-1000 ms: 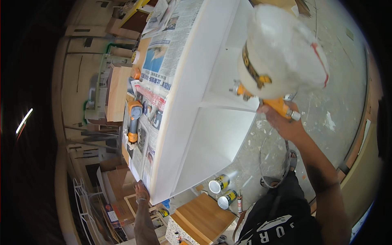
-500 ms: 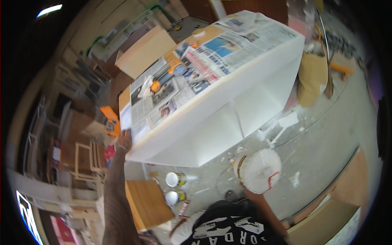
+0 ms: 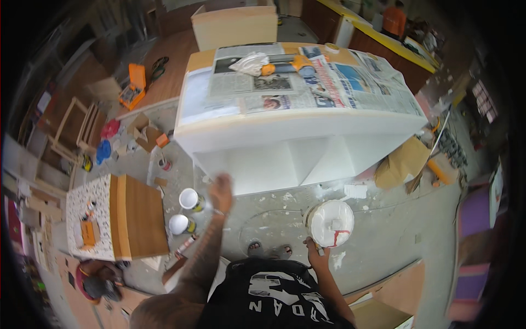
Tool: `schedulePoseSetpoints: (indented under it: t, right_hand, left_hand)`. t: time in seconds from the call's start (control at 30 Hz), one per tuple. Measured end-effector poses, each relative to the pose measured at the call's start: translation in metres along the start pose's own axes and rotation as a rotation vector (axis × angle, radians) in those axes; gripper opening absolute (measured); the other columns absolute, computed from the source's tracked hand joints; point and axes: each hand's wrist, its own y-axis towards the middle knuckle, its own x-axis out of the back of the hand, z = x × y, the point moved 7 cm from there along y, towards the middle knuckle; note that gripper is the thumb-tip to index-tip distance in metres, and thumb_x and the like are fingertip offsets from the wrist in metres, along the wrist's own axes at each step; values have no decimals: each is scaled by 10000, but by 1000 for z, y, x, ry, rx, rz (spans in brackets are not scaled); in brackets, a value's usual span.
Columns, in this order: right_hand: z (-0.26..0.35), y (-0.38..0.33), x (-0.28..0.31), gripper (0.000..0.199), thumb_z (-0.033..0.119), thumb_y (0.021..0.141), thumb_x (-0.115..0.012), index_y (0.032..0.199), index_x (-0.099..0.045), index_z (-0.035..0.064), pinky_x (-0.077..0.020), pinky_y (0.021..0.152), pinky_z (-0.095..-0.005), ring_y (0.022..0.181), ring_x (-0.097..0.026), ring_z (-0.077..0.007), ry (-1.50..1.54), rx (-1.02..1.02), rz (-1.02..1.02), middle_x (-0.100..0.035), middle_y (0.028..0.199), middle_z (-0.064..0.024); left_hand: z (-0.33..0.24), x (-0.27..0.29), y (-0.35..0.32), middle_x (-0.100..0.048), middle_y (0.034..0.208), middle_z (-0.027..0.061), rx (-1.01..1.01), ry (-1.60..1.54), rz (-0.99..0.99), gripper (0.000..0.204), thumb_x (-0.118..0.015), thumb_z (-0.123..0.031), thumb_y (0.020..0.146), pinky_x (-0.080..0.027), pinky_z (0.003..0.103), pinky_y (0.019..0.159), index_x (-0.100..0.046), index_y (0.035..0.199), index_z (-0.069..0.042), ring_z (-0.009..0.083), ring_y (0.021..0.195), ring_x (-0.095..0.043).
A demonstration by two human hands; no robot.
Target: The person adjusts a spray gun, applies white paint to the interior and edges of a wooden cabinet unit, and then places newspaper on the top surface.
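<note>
My right hand point(image 3: 316, 253) grips the near edge of a round white bucket point(image 3: 330, 222), whose pale top has a red mark on it. My left hand point(image 3: 221, 193), smeared by motion, is in front of the white cabinet point(image 3: 246, 129) with nothing visible in it; its fingers cannot be made out. This cabinet has open compartments facing me. Newspaper point(image 3: 356, 90) covers most of its top, and an orange and grey tool point(image 3: 290, 67) lies there beside a crumpled pale cloth or bag point(image 3: 250, 64). Close to my left forearm stand two open white-topped cans point(image 3: 190, 199).
A speckled-top wooden cabinet point(image 3: 118, 219) stands at left, with a crouching person point(image 3: 98, 281) below it. A brown paper bag point(image 3: 402, 164) leans at the white cabinet's right end. Farther off are an open orange case point(image 3: 133, 88) and a person in orange point(image 3: 394, 22).
My left hand has come away from the cabinet's left end and is now in front of it, nearer me. The view has turned; my right hand still has the bucket.
</note>
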Motion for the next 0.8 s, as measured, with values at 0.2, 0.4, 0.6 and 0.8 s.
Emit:
schedulePoseSetpoints:
  t: [0.2, 0.4, 0.6, 0.8]
  right_hand:
    - [-2, 24, -19, 84, 77, 899, -656, 937, -646, 3, -476, 630, -254, 735, -620, -99, -27, 59, 175, -669, 779, -40]
    - [15, 20, -53, 421, 86, 784, -685, 1181, -592, -20, -501, 876, -433, 1005, -637, -373, -388, 644, 594, -624, 1155, -216]
    - [6, 19, 22, 502, 89, 756, -673, 1244, -574, 21, -373, 1035, -484, 1269, -427, -459, -364, 634, 651, -428, 1405, -289]
    - [13, 20, 165, 740, 144, 791, -713, 1442, -390, 5, -315, 1089, -500, 1324, -365, -459, -493, 485, 827, -337, 1461, -311]
  left_hand:
    - [-113, -80, -227, -581, 1286, 158, 1019, -774, 1080, 662, -682, -250, 895, -529, 343, 878, -378, 1446, -46, 210, 1128, -585]
    - [-171, -83, -212, -519, 1381, 118, 880, -786, 814, 633, -681, -374, 892, -418, 376, 1042, -454, 1402, -76, 204, 1263, -500]
    - [-197, -146, -283, -605, 1193, 90, 1096, -836, 514, 430, -572, -283, 949, -472, 347, 889, -511, 1337, -107, 164, 1060, -572]
    - [-238, -232, -351, -559, 1212, 88, 1405, -870, 287, 566, -503, -458, 954, -395, 260, 916, -447, 1387, -98, 176, 1085, -513]
